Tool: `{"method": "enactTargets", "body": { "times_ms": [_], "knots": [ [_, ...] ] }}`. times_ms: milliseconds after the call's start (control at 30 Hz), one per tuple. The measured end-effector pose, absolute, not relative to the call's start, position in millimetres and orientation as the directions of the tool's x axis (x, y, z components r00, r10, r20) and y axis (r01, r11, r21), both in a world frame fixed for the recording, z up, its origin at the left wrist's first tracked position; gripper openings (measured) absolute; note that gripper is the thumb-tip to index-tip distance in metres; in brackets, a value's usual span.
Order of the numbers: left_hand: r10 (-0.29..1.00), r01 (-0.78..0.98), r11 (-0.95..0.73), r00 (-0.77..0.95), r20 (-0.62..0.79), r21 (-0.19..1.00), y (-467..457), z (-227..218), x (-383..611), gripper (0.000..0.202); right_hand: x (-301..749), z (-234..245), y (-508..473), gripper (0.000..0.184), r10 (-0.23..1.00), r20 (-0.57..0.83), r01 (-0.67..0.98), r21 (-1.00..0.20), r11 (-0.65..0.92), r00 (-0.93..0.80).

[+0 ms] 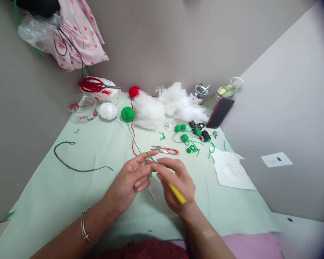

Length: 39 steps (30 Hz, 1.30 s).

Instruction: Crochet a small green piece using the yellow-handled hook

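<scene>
My left hand [132, 180] pinches a green yarn strand [136, 144] between thumb and fingers, just left of my right hand. That strand runs back across the table to a green yarn ball [127, 114]. My right hand [176, 183] is closed round a yellow-handled crochet hook [177, 194], its tip at the yarn where the two hands meet. A red strand [132, 135] also trails from a red yarn ball [134, 91] toward my hands. Orange thread snips [166, 150] lie just beyond my fingers.
On the pale green table cover [56, 194]: a white stuffing pile [167, 106], small green crocheted pieces [185, 138], a white yarn ball [108, 110], red scissors [93, 85] on a box, a plastic tub [82, 108], a black cord [75, 167], a white tissue [230, 169], a phone [220, 112], a bottle [224, 91].
</scene>
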<state>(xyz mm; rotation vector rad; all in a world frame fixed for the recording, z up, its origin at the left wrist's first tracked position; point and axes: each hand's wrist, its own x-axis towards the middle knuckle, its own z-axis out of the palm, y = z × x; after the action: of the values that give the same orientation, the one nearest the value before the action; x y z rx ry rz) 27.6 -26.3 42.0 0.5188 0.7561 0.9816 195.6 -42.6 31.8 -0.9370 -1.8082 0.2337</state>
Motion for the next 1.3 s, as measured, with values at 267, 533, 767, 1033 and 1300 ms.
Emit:
{"method": "enactTargets", "body": {
  "times_ms": [267,533,767,1033,1300],
  "knots": [
    [0.930,-0.519,0.359,0.269,-0.250,0.776,-27,40,28,0.034,189,36,-30,0.020,0.888,0.460,0.028,-0.888,0.460,0.016],
    [0.881,-0.582,0.472,0.330,-0.338,0.662,-27,39,32,0.041,194,19,-41,0.045,0.688,0.695,0.477,-0.543,0.691,-0.207],
    [0.890,-0.594,0.456,0.324,-0.322,0.663,-24,38,27,0.028,195,33,-29,0.019,0.937,0.334,-0.108,-0.933,0.344,0.103],
    [0.920,-0.499,0.380,0.293,-0.261,0.779,-29,39,29,0.031,191,28,-29,0.017,0.965,0.262,-0.187,-0.947,0.262,0.021],
    [0.896,-0.498,0.433,0.331,-0.297,0.752,-27,42,27,0.049,190,28,-30,0.016,0.954,0.299,-0.163,-0.942,0.294,-0.011]
  ]
}}
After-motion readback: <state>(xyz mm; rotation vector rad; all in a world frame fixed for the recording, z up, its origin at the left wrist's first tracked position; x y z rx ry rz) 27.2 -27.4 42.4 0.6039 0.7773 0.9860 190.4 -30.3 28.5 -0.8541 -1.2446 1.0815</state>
